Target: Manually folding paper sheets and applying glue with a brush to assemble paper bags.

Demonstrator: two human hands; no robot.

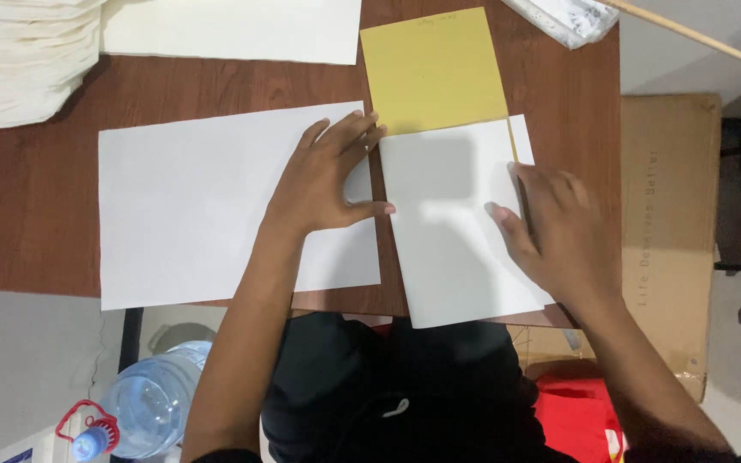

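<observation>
A single camera worn on the head looks almost straight down, from close above, at a brown table point(36, 214) with sheets of paper point(190, 206). The person's lap fills the bottom edge, with floor and a cardboard box point(671, 214) along the right side.

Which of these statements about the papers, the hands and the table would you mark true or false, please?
1. The left hand rests flat on the large white sheet. True.
2. The yellow sheet lies on top of the folded white paper. False: the white paper overlaps the yellow sheet's lower edge.
3. The right hand presses on the folded white paper's right side. True.
4. The water bottle stands on the table. False: it sits below the table edge, lower left.
</observation>
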